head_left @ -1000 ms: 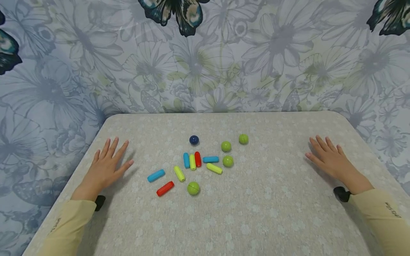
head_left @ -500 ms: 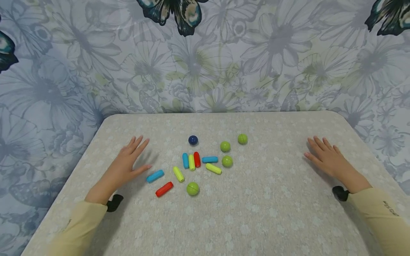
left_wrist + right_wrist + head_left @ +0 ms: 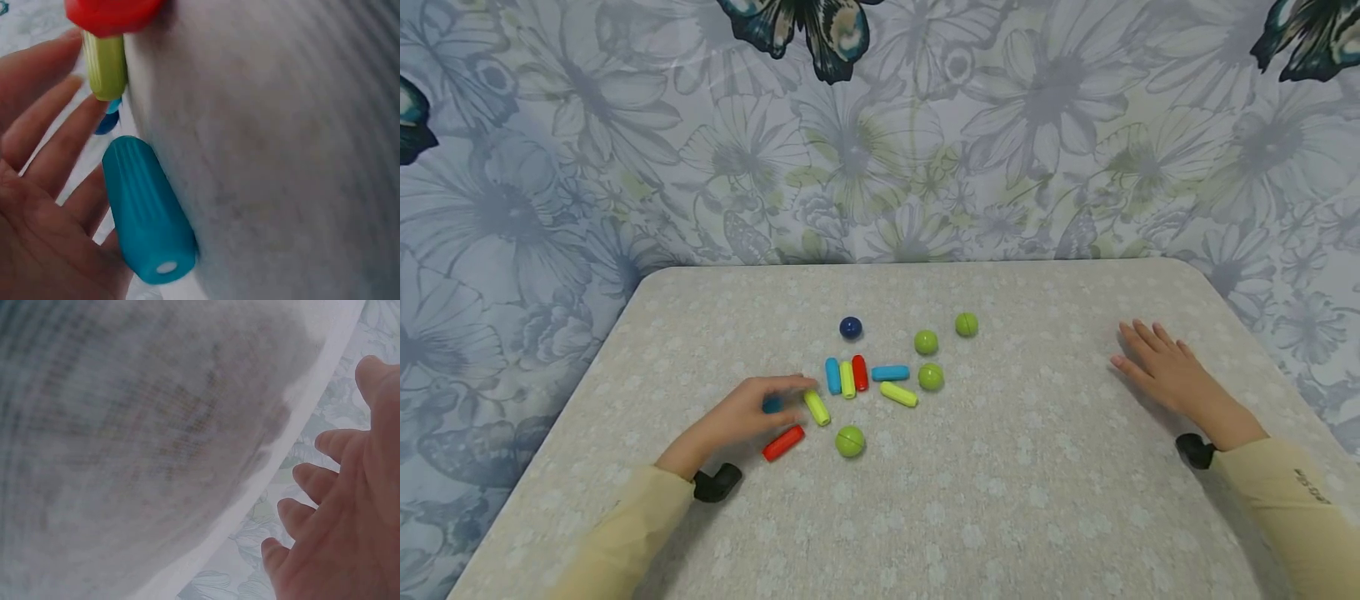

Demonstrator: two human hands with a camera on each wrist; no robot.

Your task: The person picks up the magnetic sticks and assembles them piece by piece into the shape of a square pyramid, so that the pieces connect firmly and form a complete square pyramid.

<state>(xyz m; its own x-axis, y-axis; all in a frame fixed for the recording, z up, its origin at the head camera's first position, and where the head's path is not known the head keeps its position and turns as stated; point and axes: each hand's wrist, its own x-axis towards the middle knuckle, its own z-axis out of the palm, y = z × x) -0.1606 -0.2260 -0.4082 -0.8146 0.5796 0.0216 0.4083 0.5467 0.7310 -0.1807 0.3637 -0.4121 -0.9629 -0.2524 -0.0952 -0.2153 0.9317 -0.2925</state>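
Observation:
My left hand is over the left end of the group of beads, thumb and fingers apart. Beneath its palm lies a long blue bead, fluted with a hole in its end, mostly hidden in the head view. The fingertips reach the yellow-green long bead, which lies just past them. A red long bead sits right by the thumb. Far to the right, my right hand lies palm down by the table's right side, fingers spread and holding nothing.
Several more long beads lie mid-table, including a red bead and a blue bead. Around them are several green balls, one a green ball in front, and a dark blue ball behind. The table meets a flowered wall.
My left hand has moved right and toward the middle from the table's left side, ending over the long blue bead. The right hand stays in place.

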